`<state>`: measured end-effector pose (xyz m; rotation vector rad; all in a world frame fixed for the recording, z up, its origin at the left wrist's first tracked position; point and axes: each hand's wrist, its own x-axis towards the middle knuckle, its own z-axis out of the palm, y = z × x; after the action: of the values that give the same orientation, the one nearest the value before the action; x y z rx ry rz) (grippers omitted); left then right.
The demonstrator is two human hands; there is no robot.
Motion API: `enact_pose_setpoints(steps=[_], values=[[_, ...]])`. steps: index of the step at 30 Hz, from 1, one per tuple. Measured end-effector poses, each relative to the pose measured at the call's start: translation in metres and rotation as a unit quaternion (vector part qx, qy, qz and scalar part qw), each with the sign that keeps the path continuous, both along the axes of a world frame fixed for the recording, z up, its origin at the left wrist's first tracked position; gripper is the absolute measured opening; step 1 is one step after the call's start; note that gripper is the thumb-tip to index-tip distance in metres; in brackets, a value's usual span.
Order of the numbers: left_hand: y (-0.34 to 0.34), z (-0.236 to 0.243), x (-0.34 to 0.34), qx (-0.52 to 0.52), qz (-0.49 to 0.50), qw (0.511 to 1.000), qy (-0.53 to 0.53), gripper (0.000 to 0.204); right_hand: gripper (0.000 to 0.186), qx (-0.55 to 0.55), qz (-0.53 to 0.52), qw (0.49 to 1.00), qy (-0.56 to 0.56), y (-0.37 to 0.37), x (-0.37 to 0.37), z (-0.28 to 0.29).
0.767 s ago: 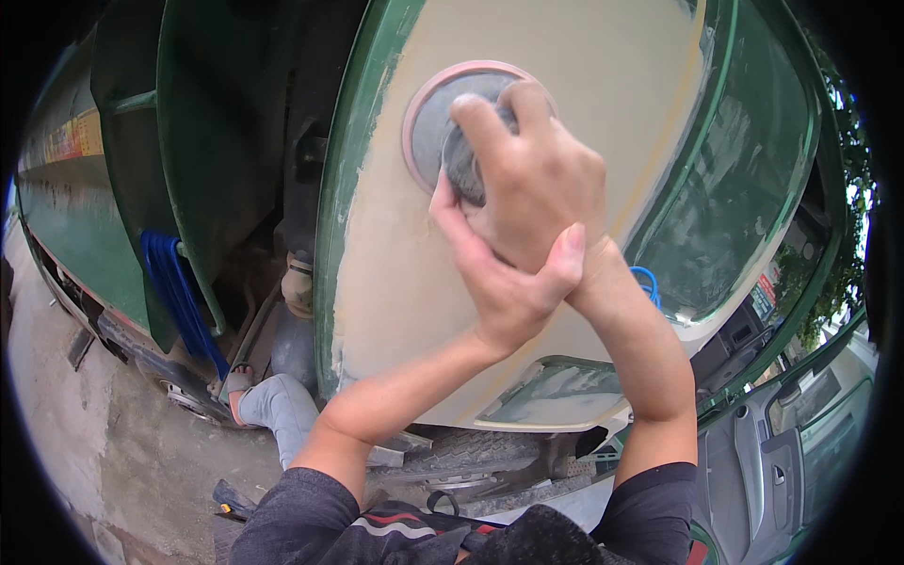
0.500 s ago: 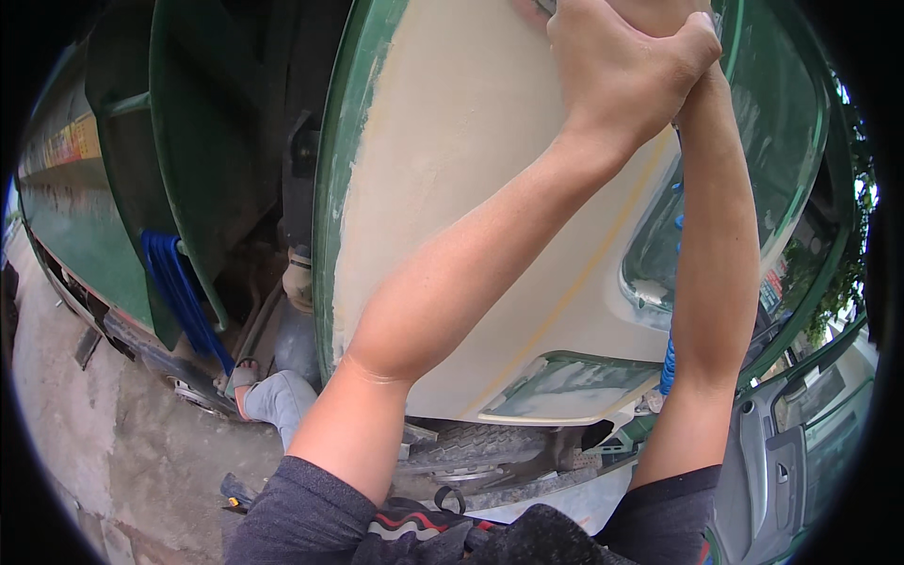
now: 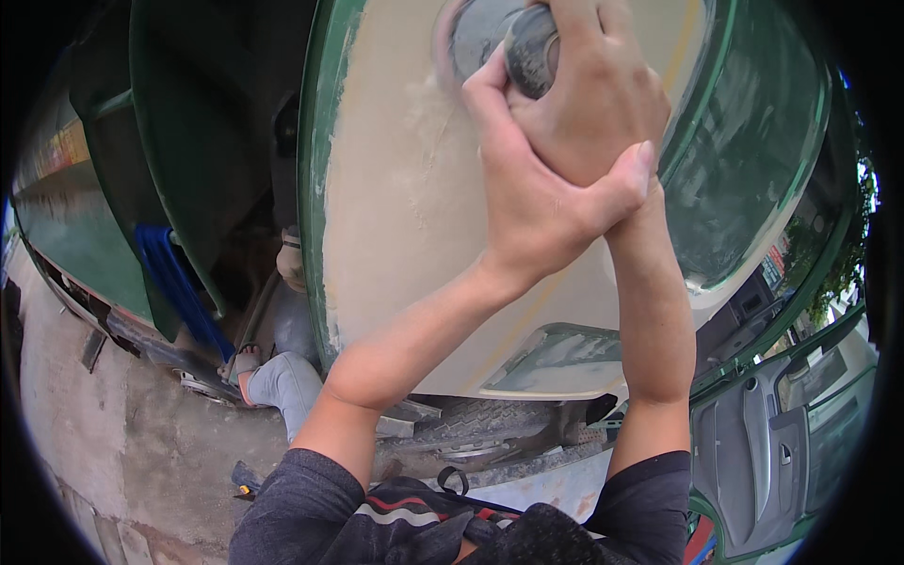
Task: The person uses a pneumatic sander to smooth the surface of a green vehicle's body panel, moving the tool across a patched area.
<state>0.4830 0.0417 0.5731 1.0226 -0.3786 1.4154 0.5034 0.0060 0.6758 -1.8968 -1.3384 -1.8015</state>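
Against a large cream-coated vehicle panel with green edges, a round dark sander rests with its grey disc on the surface. My right hand is closed over the sander's body, some fingers cut off by the top edge. From below, my left hand cradles the heel of my right hand. Its thumb lies across the right wrist, and one finger reaches up to the sander's side; its other fingers are hidden. Around the disc the coating looks scuffed.
Green recessed areas border the panel on the right. Below it lies a dark tyre. An open grey-lined vehicle door stands at lower right. To the left are dark green bodywork, a hanging blue strap and a person's jeans-clad leg.
Both hands have come down toward me and to the left across the panel, bringing the sander into view. My left hand still clasps against the right.
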Motion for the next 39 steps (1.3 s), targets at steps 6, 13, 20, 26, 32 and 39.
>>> enact_pose_setpoints(steps=[6,13,20,26,32,39], values=[[0.026,0.006,-0.009,0.036,0.032,0.999,0.018,0.098,0.031,0.046,0.01,0.999,0.023,0.027,-0.003,-0.025],[0.061,0.052,-0.006,0.033,-0.089,0.995,0.002,0.092,0.027,0.073,0.005,0.992,0.103,0.065,-0.003,0.017],[-0.019,0.105,0.036,0.14,-0.022,0.99,-0.019,0.096,0.029,0.163,-0.043,0.984,0.053,-0.037,0.034,0.057],[0.032,0.089,0.017,0.072,-0.052,0.996,-0.016,0.089,0.03,0.066,-0.001,0.993,0.095,0.016,0.015,0.054],[0.05,0.096,0.008,0.071,-0.083,0.993,-0.046,0.081,0.028,0.065,-0.01,0.993,0.099,0.039,0.004,0.059],[-0.011,0.12,0.039,0.152,-0.008,0.988,-0.005,0.096,0.037,0.046,-0.043,0.981,0.185,-0.033,0.021,0.085]])
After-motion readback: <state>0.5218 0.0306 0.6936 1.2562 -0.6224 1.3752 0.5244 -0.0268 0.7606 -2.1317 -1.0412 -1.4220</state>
